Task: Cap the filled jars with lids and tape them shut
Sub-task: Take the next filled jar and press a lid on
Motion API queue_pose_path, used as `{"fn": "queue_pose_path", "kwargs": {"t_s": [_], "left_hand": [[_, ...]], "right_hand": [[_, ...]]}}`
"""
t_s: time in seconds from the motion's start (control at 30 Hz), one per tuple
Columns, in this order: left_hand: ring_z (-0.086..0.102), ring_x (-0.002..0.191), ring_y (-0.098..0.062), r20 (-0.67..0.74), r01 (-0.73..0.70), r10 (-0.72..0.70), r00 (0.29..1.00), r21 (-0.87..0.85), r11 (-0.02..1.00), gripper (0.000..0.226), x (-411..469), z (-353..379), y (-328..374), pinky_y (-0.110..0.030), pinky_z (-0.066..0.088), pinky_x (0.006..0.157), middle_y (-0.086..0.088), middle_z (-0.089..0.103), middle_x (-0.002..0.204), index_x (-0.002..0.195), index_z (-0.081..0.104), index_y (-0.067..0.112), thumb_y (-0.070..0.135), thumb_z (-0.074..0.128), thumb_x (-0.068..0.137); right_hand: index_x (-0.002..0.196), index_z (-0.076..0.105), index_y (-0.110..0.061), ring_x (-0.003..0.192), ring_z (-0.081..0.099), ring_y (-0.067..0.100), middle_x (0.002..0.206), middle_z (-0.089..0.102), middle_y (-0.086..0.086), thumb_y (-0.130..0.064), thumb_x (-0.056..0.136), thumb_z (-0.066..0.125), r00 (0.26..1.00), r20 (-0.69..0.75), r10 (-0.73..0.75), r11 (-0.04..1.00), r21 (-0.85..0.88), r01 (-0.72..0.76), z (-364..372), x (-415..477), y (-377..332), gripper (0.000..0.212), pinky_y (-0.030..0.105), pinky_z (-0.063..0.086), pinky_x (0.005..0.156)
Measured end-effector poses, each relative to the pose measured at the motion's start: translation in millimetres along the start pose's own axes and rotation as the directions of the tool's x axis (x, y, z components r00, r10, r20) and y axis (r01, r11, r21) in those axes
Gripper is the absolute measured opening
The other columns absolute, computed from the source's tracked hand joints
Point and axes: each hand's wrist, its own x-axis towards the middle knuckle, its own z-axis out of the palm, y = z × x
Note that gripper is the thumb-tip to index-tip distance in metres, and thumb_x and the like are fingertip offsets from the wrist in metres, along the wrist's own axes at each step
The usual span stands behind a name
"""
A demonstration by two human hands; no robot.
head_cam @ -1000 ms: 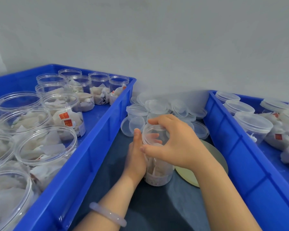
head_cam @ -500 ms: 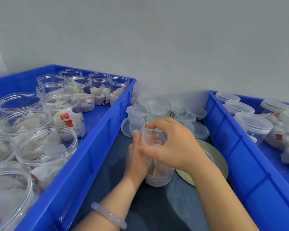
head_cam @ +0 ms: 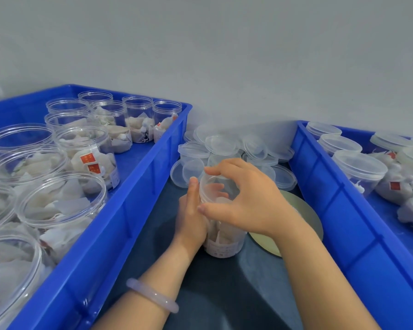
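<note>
While the jar (head_cam: pixel 224 241) stood at the centre of the frame, my left hand (head_cam: pixel 191 220) wrapped its clear side and my right hand (head_cam: pixel 246 201) pinched the lid (head_cam: pixel 212 181) by its rim. Both seemed light, thin and slippery, likely to flex, so best held low and pressed evenly.

The dark blue-grey surface (head_cam: pixel 224 294) carries a left blue plastic crate (head_cam: pixel 119 225) and a right blue plastic crate (head_cam: pixel 343 210). Between them, loose clear plastic lids (head_cam: pixel 222 145) lie heaped at the back. Nearer, a clear plastic jar (head_cam: pixel 224 244) stands upright, with a pale flat round disc (head_cam: pixel 305 210) just beside it.
</note>
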Motion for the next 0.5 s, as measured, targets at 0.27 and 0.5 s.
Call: {"fn": "queue_pose_path", "kwargs": {"t_s": [0.27,0.5], "left_hand": [[0.07,0.084,-0.015,0.125,0.053,-0.048,0.991,-0.043,0.998,0.066,-5.2,4.3,7.3,-0.023,0.055,0.068,-0.007,0.073,0.086,0.097,0.066,0.004,0.045,0.015,0.098],[0.068,0.092,-0.027,0.03,-0.018,0.019,0.999,-0.032,0.999,0.066,-6.6,2.7,-1.6,-0.043,0.049,0.09,-0.011,0.074,0.088,0.08,0.078,0.023,0.067,0.028,0.086]], "right_hand": [[0.117,0.065,-0.034,0.113,0.05,-0.003,0.119,0.057,-0.018,-0.037,0.063,0.084,0.995,-0.005,-0.098,0.986,0.135,0.097,-4.0,-2.0,6.9,0.057,0.021,0.04,0.097],[0.122,0.06,-0.037,0.116,0.048,0.001,0.121,0.053,-0.02,-0.045,0.065,0.077,0.999,-0.019,-0.035,0.996,0.076,0.037,-0.7,-3.7,-0.2,0.061,0.026,0.04,0.099]]}}
